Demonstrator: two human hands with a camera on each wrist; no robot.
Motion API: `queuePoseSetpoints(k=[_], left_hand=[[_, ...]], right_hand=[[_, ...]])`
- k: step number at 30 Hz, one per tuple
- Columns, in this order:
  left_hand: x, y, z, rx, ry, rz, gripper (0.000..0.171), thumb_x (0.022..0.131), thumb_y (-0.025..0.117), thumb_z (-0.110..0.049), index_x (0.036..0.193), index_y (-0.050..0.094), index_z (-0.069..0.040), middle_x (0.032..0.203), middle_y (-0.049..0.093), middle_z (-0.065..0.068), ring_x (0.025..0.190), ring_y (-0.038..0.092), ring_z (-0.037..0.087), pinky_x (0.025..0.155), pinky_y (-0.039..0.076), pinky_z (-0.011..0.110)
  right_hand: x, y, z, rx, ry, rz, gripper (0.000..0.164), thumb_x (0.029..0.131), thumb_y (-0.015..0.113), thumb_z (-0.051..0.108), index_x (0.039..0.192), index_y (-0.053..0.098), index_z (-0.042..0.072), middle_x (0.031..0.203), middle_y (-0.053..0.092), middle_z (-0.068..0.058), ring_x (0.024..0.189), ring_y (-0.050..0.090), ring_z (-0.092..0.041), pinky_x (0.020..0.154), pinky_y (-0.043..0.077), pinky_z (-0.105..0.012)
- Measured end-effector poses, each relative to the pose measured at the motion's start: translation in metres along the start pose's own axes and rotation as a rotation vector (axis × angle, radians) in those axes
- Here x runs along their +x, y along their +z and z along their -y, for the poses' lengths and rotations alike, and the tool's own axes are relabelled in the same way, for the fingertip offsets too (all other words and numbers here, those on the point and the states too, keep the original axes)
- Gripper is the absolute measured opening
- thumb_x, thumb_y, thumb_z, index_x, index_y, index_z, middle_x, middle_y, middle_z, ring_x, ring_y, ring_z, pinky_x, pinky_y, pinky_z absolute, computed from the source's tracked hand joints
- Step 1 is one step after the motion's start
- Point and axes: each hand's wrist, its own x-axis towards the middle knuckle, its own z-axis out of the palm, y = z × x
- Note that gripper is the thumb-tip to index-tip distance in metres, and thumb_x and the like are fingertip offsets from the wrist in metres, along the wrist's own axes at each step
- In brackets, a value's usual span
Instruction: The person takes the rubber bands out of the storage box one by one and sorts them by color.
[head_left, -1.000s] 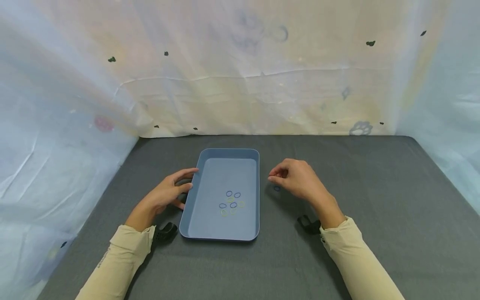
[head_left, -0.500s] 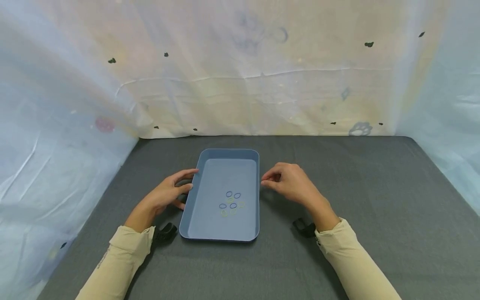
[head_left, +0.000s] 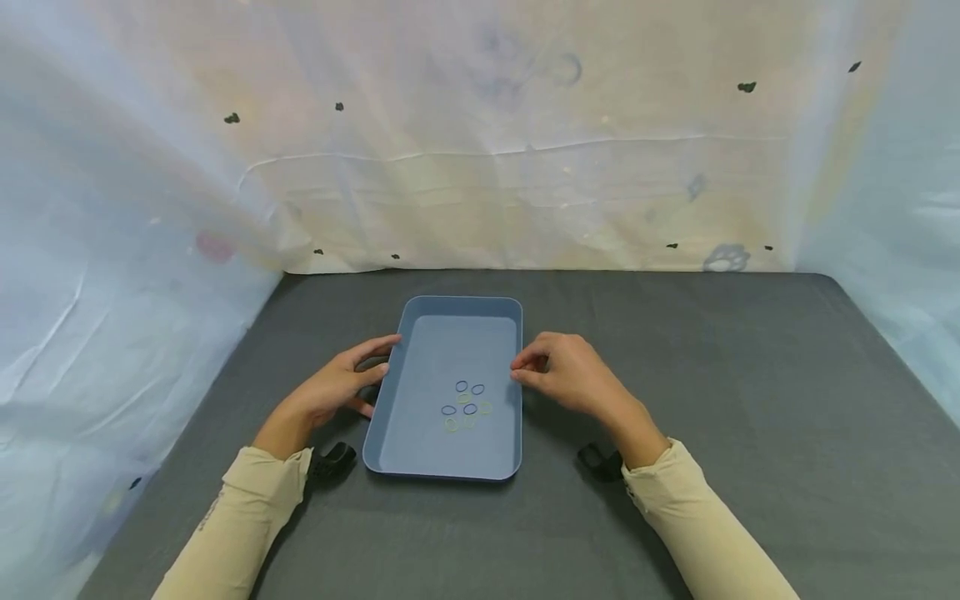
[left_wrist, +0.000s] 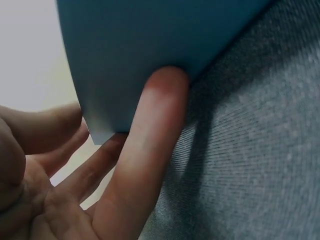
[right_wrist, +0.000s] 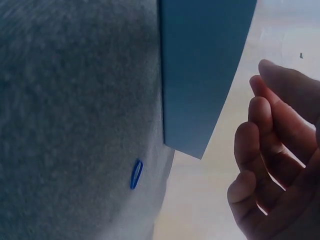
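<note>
A blue-grey rectangular tray [head_left: 459, 346] lies on the table, holding several small thin rings, blue [head_left: 447, 410] and yellow-green [head_left: 451, 425]. My left hand [head_left: 330, 387] rests against its left side with fingers spread; in the left wrist view one finger [left_wrist: 157, 110] touches the outer wall. Beside the right rim hovers my right hand [head_left: 566, 372], its fingers loosely bent, thumb tip close to the index tip. Nothing shows between them. The right wrist view has one blue ring [right_wrist: 136, 174] lying on the table outside the tray; my right hand hides it from the head view.
Dark grey cloth [head_left: 712, 375] covers the table. A pale printed curtain [head_left: 525, 167] hangs at the back and sides. A black strap [head_left: 600, 461] sits by my right wrist, and another black strap [head_left: 332, 463] by my left.
My right hand has moved left, from above the blue ring on the table to the tray's right rim. My left hand keeps its place at the tray. The rings inside lie as before.
</note>
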Motion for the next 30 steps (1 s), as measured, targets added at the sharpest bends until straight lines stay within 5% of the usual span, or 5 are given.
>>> queuePoseSetpoints(k=[6,12,19,30], left_hand=[[-0.004,-0.003,0.0,0.014,-0.011,-0.012,0.06,0.105,0.052,-0.02,0.159,0.025,-0.026,0.165,0.014,0.018,0.146,0.026,0.048,0.07,0.062,0.046],[-0.008,-0.005,-0.002,0.021,-0.014,-0.03,0.06,0.105,0.053,-0.02,0.159,0.026,-0.026,0.165,0.016,0.019,0.142,0.033,0.048,0.07,0.062,0.045],[-0.008,-0.004,-0.001,0.014,-0.023,-0.037,0.06,0.104,0.054,-0.02,0.158,0.027,-0.025,0.164,0.018,0.019,0.138,0.039,0.048,0.071,0.062,0.046],[-0.009,-0.004,0.0,0.024,-0.024,-0.047,0.06,0.104,0.055,-0.02,0.158,0.029,-0.026,0.164,0.019,0.019,0.132,0.047,0.045,0.071,0.062,0.045]], right_hand=[[0.006,0.011,0.005,0.001,-0.047,0.031,0.01,0.087,0.078,0.026,0.095,0.08,0.019,0.085,0.067,0.008,0.074,0.056,-0.004,0.066,0.048,-0.022],[0.019,0.021,0.009,-0.037,-0.116,0.075,0.008,0.088,0.078,0.025,0.094,0.08,0.02,0.085,0.067,0.009,0.074,0.056,-0.009,0.064,0.047,-0.024],[0.034,0.028,0.011,-0.151,-0.194,0.108,0.006,0.087,0.078,0.027,0.091,0.08,0.023,0.085,0.069,0.011,0.087,0.061,-0.013,0.089,0.038,-0.039],[0.05,0.038,0.012,-0.276,-0.236,0.195,0.004,0.085,0.08,0.03,0.089,0.08,0.028,0.082,0.069,0.015,0.083,0.06,-0.005,0.089,0.027,-0.047]])
